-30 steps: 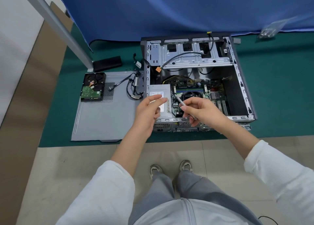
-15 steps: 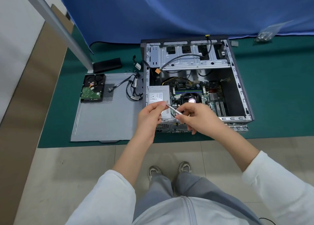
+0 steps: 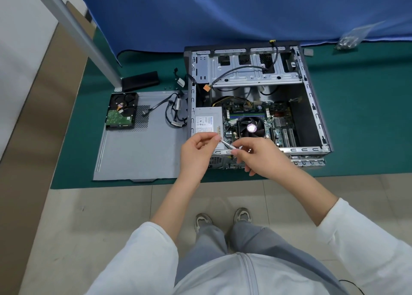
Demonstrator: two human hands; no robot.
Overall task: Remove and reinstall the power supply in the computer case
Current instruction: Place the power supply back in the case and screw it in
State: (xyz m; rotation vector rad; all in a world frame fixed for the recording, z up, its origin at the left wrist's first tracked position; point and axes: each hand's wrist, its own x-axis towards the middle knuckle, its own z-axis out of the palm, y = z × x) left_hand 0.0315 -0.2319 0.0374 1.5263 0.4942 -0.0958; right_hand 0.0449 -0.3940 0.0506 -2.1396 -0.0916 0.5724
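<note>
Fingers [image 3: 211, 136] of both hands pinch a screwdriver [image 3: 227, 145].

The computer case [image 3: 312, 107] lies open on the mat [image 3: 367, 121] before me, power supply [image 3: 208, 121] in its near-left corner. Left of it: the side panel [image 3: 138, 152] (hard drive [image 3: 121, 111] on its far-left corner). Bag of screws [image 3: 351, 38] far right.

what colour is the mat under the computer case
Dark green mat, seen in the head view, lying under the open computer case.
</note>
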